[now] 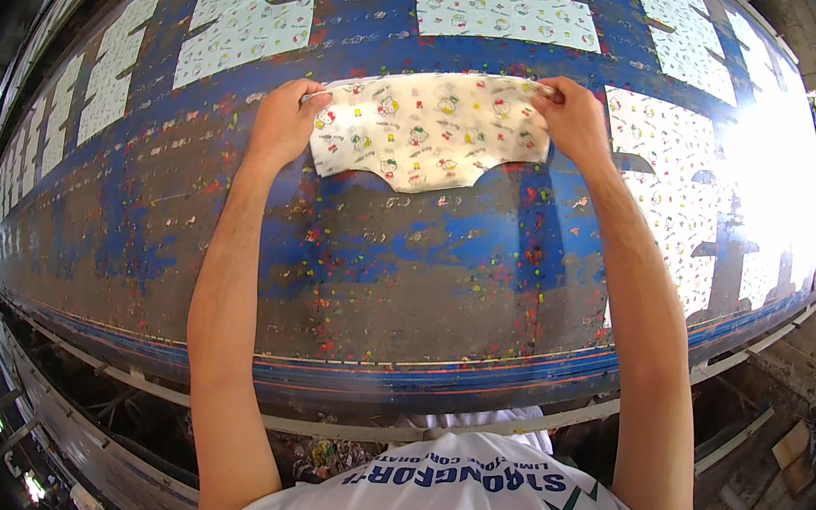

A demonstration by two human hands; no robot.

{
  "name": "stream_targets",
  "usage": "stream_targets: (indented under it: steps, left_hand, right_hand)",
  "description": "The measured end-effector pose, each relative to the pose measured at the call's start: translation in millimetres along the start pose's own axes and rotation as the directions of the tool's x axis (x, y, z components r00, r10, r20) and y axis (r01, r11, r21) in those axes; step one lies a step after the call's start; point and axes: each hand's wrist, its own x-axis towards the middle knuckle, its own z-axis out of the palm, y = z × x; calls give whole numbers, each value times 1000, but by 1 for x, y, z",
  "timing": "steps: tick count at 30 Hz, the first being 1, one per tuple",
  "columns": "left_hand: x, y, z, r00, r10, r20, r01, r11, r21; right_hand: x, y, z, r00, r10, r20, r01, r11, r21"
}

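Note:
A cut piece of white printed fabric point(432, 129) with small coloured cartoon figures is stretched between my two hands over a long table. My left hand point(287, 120) pinches its upper left corner, and my right hand point(576, 123) pinches the upper right corner. The piece has a straight upper edge and curved cut-outs along its lower edge, with a short tab in the middle. Its lower part hangs toward me, and a shadow falls on the table to its right. Whether the lower edge touches the table I cannot tell.
The long table point(405, 285) has a blue and grey surface spotted with coloured ink. Similar printed fabric pieces lie flat beyond my hands, such as one at the far middle point(506, 12) and one at right point(668, 134). A metal rail point(571, 415) runs along the near edge. Glare whitens the right side.

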Motion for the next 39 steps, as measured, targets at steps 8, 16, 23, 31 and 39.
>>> stream_targets:
  steps: [8,16,23,31,39]
  left_hand:
    - [52,-44,38,998,-37,47,28,981,190]
    - [50,-33,29,990,-40,132,-2,953,302]
    - [27,-39,43,1000,-1,1,1,980,197]
    - [41,-47,40,998,-6,60,-10,967,254]
    - [-96,69,19,926,271,-265,-201,944,263]
  right_hand:
    - [45,17,37,1000,0,29,5,985,-170]
    - [52,17,34,983,-118,140,150,955,-254]
    - [-10,-21,28,958,-287,1,287,957,-47]
    - [-86,-60,0,896,-444,-16,444,895,33]
    - [-155,-16,-79,898,-391,-202,432,869,241]
